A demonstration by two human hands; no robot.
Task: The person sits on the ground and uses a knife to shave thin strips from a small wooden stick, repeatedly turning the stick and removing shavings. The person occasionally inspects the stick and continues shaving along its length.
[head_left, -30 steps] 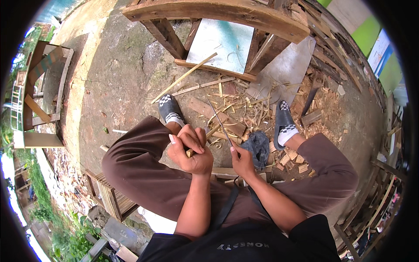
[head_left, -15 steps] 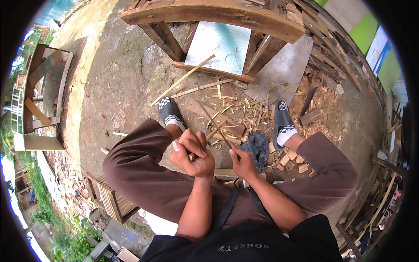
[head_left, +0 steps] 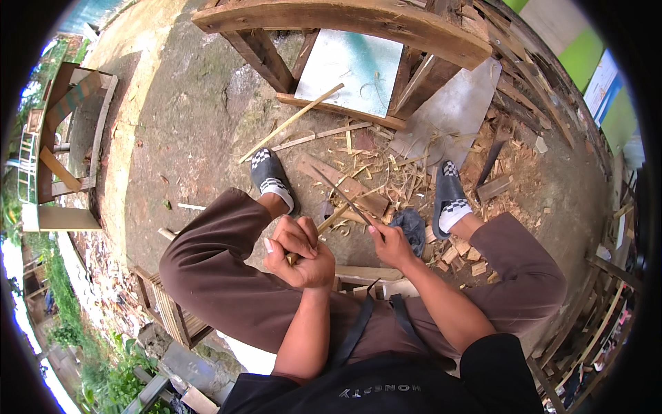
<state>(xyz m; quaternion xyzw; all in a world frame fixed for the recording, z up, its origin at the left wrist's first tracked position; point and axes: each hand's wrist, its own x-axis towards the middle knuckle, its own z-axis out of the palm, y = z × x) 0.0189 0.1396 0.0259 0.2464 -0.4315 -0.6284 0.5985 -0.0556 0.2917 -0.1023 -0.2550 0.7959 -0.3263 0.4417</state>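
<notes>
My left hand is closed in a fist around a thin pale bamboo or wood strip. One end of the strip pokes out below the thumb, and the rest slants up and to the right, away from me. A knife with a long, narrow dark blade is gripped in my right hand; its tip points to the upper left. The blade passes over or beside the far part of the strip; whether they touch I cannot tell. Most of the knife's handle is hidden by my fingers.
Shavings, wood offcuts and a flat board lie between my feet, near a dark plastic bag. A wooden frame stands ahead. Long strips rest on the ground. A slatted wooden piece is at left.
My right hand, with the knife, has shifted slightly up and to the right. My left fist has moved a little down and to the left, so the hands are farther apart.
</notes>
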